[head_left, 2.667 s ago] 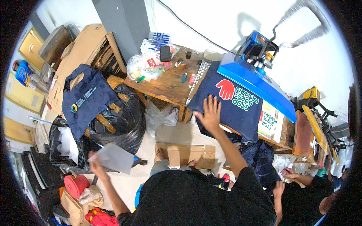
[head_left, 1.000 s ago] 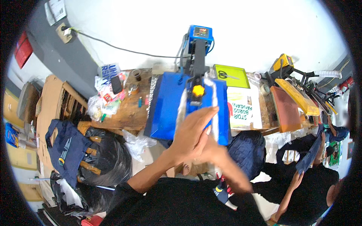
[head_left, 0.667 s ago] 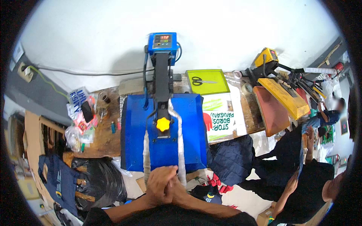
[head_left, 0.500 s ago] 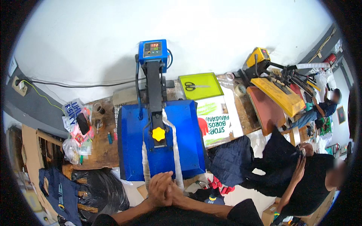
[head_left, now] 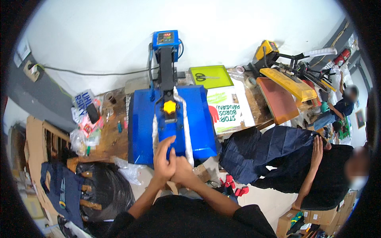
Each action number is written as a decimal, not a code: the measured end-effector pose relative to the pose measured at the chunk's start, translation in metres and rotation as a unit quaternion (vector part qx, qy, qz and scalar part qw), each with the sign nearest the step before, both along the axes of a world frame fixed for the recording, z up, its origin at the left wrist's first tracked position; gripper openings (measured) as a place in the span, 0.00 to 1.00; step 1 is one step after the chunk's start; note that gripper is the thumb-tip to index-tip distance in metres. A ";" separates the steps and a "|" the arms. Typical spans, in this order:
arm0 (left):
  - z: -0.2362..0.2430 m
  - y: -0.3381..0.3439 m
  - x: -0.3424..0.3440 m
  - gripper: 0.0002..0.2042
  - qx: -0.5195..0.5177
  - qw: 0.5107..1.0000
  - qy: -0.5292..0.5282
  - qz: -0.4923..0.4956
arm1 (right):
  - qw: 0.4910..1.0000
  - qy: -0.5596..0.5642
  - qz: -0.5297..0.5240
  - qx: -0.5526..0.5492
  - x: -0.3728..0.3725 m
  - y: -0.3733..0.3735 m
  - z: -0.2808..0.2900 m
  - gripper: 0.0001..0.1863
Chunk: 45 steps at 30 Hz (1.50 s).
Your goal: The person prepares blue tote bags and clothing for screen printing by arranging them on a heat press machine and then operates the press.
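In front of me stands a blue heat press, with a yellow star-shaped knob on top and a long handle wrapped in whitish material. My hands meet at the near end of that handle, over the press's front edge. My left hand has its fingers stretched forward, the thumb raised apart from them. Right beside it, my right hand is curled closed against the left. Whether its hidden fingers grip the handle's front bar or only my other hand does not show.
To the right lie a printed white sheet, scissors on a lime-green framed screen, and a yellow heat press. A co-worker holds dark navy cloth at the right. Black plastic bags stand at the lower left.
My hands have shifted from clasped together to the left hand's fingers reaching forward. The view has tilted, so the press sits higher. The co-worker's navy cloth is now spread out more.
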<state>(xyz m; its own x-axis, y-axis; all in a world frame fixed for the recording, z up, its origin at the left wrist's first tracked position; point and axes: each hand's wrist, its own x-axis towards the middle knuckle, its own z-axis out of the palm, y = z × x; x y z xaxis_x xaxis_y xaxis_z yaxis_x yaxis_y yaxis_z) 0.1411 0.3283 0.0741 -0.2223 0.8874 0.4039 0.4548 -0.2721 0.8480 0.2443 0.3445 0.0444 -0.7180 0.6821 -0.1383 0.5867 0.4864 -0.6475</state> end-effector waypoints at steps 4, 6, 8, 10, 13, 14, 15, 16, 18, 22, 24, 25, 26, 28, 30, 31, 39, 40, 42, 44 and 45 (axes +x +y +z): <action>0.006 0.004 0.000 0.18 -0.033 0.995 0.097 -0.010 | 0.994 0.083 -0.073 -0.022 -0.004 -0.008 -0.007 0.13; 0.001 0.007 -0.005 0.19 -0.025 0.994 0.102 -0.026 | 0.995 0.059 -0.080 0.027 -0.010 -0.011 0.006 0.15; 0.005 0.021 -0.005 0.18 0.002 0.988 0.140 -0.059 | 0.996 0.031 -0.051 0.061 -0.009 -0.011 0.006 0.17; 0.017 0.052 -0.004 0.17 0.092 0.975 0.183 -0.090 | 0.997 -0.048 -0.007 0.062 -0.012 -0.005 0.017 0.19; 0.039 0.122 0.008 0.13 0.156 0.945 0.253 -0.138 | 0.983 -0.174 0.031 0.045 -0.015 -0.001 0.038 0.21; 0.041 0.141 0.003 0.12 0.180 0.932 0.283 -0.140 | 0.984 -0.166 0.033 0.055 -0.019 -0.005 0.038 0.22; 0.040 0.165 0.002 0.12 0.146 0.919 0.329 -0.158 | 0.984 -0.161 0.025 0.068 -0.019 -0.002 0.037 0.22; 0.036 0.183 -0.005 0.13 0.106 0.904 0.378 -0.171 | 0.985 -0.166 0.049 0.014 -0.023 0.000 0.032 0.23; 0.016 0.210 -0.011 0.17 -0.011 0.879 0.441 -0.178 | 0.981 -0.185 0.050 0.016 -0.025 0.002 0.044 0.19; 0.003 0.240 -0.014 0.32 -0.197 0.865 0.422 -0.187 | 0.983 -0.175 0.046 0.019 -0.024 0.007 0.039 0.17; -0.003 0.242 -0.005 0.38 -0.206 0.869 0.406 -0.194 | 0.983 -0.171 0.064 -0.011 -0.021 0.013 0.038 0.18; -0.006 0.242 -0.004 0.38 -0.217 0.875 0.388 -0.192 | 0.981 -0.176 0.076 -0.031 -0.020 0.015 0.032 0.18; -0.004 0.240 -0.005 0.38 -0.224 0.882 0.371 -0.187 | 0.979 -0.179 0.090 -0.047 -0.020 0.020 0.027 0.18; 0.002 0.238 -0.007 0.38 -0.242 0.885 0.349 -0.190 | 0.983 -0.129 0.109 -0.068 -0.016 0.024 0.025 0.18; 0.009 0.239 -0.007 0.38 -0.262 0.878 0.345 -0.203 | 0.981 -0.129 0.119 -0.078 -0.017 0.030 0.033 0.19; 0.012 0.246 -0.006 0.38 -0.258 0.878 0.344 -0.209 | 0.978 -0.144 0.123 -0.086 -0.019 0.033 0.037 0.19; 0.020 0.247 -0.005 0.37 -0.229 0.886 0.360 -0.182 | 0.978 -0.170 0.110 -0.048 -0.017 0.016 0.065 0.25; 0.028 0.247 -0.006 0.37 -0.252 0.877 0.361 -0.191 | 0.978 -0.169 0.122 -0.032 -0.015 0.016 0.082 0.25; 0.040 0.247 -0.004 0.33 -0.295 0.855 0.368 -0.214 | 0.972 -0.189 0.134 -0.034 -0.014 0.017 0.110 0.26; 0.048 0.233 -0.015 0.27 -0.243 0.924 0.193 -0.223 | 0.986 -0.114 0.117 0.033 -0.005 0.006 0.109 0.27; 0.052 0.223 -0.019 0.24 -0.214 0.944 0.099 -0.231 | 0.989 -0.080 0.106 0.063 0.003 -0.001 0.102 0.28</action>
<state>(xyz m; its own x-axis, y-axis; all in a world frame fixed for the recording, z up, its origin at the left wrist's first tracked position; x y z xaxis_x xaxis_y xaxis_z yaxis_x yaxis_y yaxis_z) 0.1217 0.5516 0.1265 0.2707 0.9625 -0.0198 0.5316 -0.1323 0.8366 0.2470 0.3430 0.1467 -0.8228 0.5370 -0.1861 0.5528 0.6803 -0.4812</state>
